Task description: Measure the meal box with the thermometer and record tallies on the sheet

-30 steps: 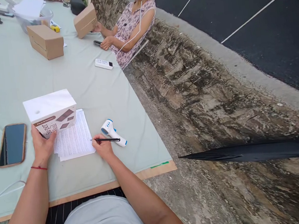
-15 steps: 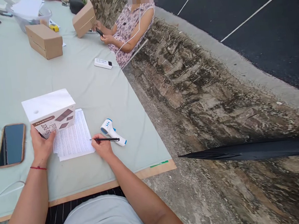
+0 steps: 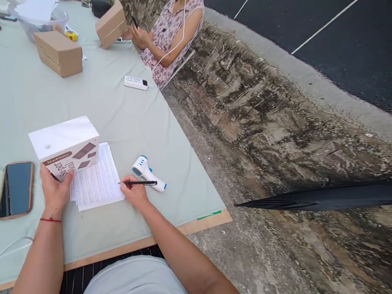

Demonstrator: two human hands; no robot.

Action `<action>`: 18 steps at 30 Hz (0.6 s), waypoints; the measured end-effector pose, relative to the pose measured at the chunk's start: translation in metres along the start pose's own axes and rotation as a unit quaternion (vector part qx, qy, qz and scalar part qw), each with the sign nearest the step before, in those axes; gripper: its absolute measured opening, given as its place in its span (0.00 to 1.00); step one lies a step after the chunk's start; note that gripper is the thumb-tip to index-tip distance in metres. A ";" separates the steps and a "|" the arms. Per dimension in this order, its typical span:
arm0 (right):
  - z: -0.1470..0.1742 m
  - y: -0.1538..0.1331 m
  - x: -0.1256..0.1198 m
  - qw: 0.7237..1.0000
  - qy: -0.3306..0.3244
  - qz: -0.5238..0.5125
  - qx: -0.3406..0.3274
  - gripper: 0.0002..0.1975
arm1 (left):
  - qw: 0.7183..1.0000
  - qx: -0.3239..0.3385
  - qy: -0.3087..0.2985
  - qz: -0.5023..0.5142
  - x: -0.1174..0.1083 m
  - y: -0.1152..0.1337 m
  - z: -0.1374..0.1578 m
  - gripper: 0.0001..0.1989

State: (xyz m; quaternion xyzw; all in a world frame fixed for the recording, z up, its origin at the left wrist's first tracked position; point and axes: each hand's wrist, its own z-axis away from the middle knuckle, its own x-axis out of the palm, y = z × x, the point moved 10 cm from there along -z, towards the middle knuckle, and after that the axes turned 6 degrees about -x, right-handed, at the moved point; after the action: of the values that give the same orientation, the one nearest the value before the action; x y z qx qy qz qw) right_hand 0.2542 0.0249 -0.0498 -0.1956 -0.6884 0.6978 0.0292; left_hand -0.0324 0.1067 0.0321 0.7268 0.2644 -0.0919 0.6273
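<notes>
My left hand (image 3: 54, 186) grips the near edge of a white box (image 3: 65, 136) with brown print, which is tilted over the far part of some papers. Dense rows of writing cover the top paper (image 3: 97, 186). My right hand (image 3: 135, 190) rests at the paper's right edge, its fingers closed round a black pen (image 3: 142, 183) whose tip points left. Just beyond that hand lies a white and blue infrared thermometer (image 3: 148, 172). A smartphone (image 3: 15, 190) in a brown case lies to the left of my left hand.
Across the table (image 3: 109, 113) stand two cardboard boxes, one brown box (image 3: 58, 54) nearer. A plastic tub (image 3: 27, 27) holds papers. A white device (image 3: 135, 82) lies near the right edge, where another person (image 3: 167, 34) sits. A folded black umbrella (image 3: 325, 198) juts in from the right.
The seated person has raised their hands and the dark object in them towards the tilted cardboard box. My own hands, the white box and the pen look unmoved.
</notes>
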 end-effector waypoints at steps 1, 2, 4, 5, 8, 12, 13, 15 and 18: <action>0.000 0.000 0.000 1.000 0.001 0.000 0.000 0.06 | 1.000 0.000 0.000 0.001 0.000 0.000 0.000 0.36; 0.000 0.000 0.000 1.000 0.003 -0.001 0.000 0.06 | 1.000 0.000 0.000 0.001 0.000 0.000 0.000 0.36; 0.000 0.000 -0.001 1.000 0.005 -0.002 -0.003 0.05 | 1.000 -0.003 0.000 0.000 0.000 -0.001 0.000 0.36; 0.000 0.000 -0.001 1.000 0.006 -0.003 -0.005 0.05 | 1.000 -0.004 0.001 0.000 0.000 -0.002 0.000 0.36; 0.000 0.000 -0.001 1.000 0.007 -0.006 -0.009 0.06 | 1.000 -0.005 0.001 0.001 0.001 -0.003 -0.001 0.36; 0.001 0.001 -0.001 1.000 0.014 -0.002 -0.014 0.07 | 1.000 -0.004 0.003 0.009 0.001 -0.003 -0.001 0.35; 0.001 0.001 -0.001 1.000 0.014 0.000 -0.015 0.07 | 1.000 -0.004 0.004 0.012 0.000 -0.003 -0.001 0.35; 0.001 0.001 -0.001 1.000 0.014 0.005 -0.015 0.06 | 1.000 -0.003 0.004 0.016 0.001 -0.004 -0.001 0.36; 0.000 0.000 -0.002 1.000 0.013 0.009 -0.012 0.06 | 1.000 -0.001 0.003 0.015 0.001 -0.005 -0.001 0.36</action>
State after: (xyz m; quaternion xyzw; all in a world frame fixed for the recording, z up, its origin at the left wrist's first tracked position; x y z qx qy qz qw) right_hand 0.2556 0.0240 -0.0498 -0.2110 -0.6945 0.6872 0.0291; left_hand -0.0342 0.1083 0.0280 0.7303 0.2556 -0.0799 0.6285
